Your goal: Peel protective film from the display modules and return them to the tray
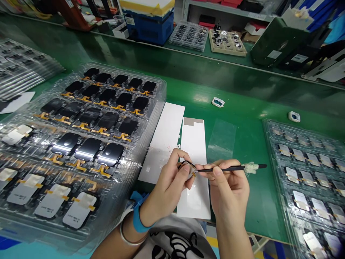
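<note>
Between its thumb and fingers my left hand (pixel 172 181) pinches a small display module (pixel 191 171) with a black edge and an orange flex tail. My right hand (pixel 229 183) grips black tweezers (pixel 231 168), wrapped near the rear end with whitish material. Their tip meets the module close to its orange flex. Both hands are above a white sheet (pixel 194 201) that has a grey-brown strip at its far end. My fingers hide much of the module.
To the left, stacked clear trays (pixel 151 108) carry rows of black screens and flipped modules. Another clear tray (pixel 283 201) of modules lies right. A second white sheet (pixel 167 133), a clear film (pixel 222 138) and two small white-rimmed pieces (pixel 218 102) rest on the green bench.
</note>
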Action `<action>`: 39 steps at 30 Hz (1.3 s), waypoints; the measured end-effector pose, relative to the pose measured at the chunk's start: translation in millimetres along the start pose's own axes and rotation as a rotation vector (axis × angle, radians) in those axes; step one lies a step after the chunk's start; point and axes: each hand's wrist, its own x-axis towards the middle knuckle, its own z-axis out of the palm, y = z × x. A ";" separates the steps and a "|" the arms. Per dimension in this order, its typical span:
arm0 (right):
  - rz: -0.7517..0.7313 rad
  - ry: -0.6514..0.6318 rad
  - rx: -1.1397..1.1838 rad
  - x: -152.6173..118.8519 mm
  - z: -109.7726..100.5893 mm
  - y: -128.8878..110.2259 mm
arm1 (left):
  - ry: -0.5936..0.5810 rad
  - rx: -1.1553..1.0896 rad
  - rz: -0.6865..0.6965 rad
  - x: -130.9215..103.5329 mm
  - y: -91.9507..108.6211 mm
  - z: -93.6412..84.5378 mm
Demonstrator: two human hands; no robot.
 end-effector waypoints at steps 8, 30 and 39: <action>-0.004 0.005 -0.007 -1.7 -0.4 -0.3 | 0.010 0.023 -0.023 -1.0 2.5 0.1; 0.051 0.009 0.036 -0.1 1.4 -1.9 | 0.000 -0.103 -0.071 -1.3 1.4 -0.9; 0.059 0.006 0.053 -0.4 1.9 -1.5 | -0.028 -0.170 -0.130 0.8 3.2 -1.6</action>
